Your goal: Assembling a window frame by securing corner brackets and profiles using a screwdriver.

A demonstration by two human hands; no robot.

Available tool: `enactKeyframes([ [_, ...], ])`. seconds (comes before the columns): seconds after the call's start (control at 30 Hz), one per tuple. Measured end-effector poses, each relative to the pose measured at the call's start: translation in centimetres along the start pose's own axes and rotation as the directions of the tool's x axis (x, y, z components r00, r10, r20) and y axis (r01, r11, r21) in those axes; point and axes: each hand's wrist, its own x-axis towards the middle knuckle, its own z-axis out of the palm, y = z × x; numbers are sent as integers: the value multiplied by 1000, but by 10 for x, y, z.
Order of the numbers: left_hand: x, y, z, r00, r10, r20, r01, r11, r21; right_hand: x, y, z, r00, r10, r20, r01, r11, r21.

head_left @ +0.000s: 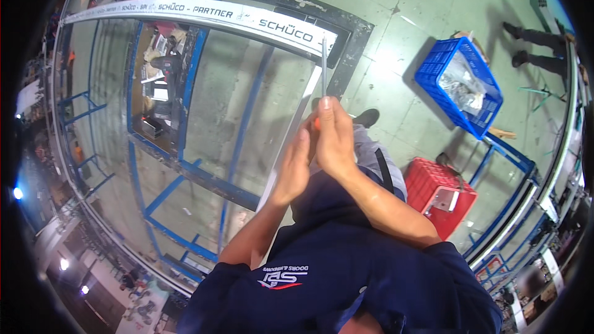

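Observation:
My right hand (335, 139) is closed round a screwdriver (324, 71), its thumb lying along the top and a bit of orange handle showing beside the fingers. The long thin shaft points away from me, and its tip overlaps the corner of a white frame profile (204, 17) covered with printed protective film. Close beside the right hand, my left hand (296, 164) has its fingers stretched out and its palm turned toward the handle. Whether the left palm touches the handle cannot be made out.
The profile lies on a dark worktable edge (352, 49) with blue metal supports. A tool tray (137, 96) holding a cordless drill (166, 63) is at left. On the right stand a blue crate (433, 65) with plastic bags and a red crate (427, 179). Another person's legs (538, 40) show far right.

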Motion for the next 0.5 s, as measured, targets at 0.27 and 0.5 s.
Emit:
enactKeyframes([
  [0.27, -11, 12, -50, 978, -51, -201, 52, 999, 2, 26, -11, 30, 993, -113, -38, 94, 934, -346],
  [0.5, -12, 6, -133, 977, -23, -212, 39, 997, 72, 126, -13, 5, 870, 472, -143, -462, 881, 100],
])
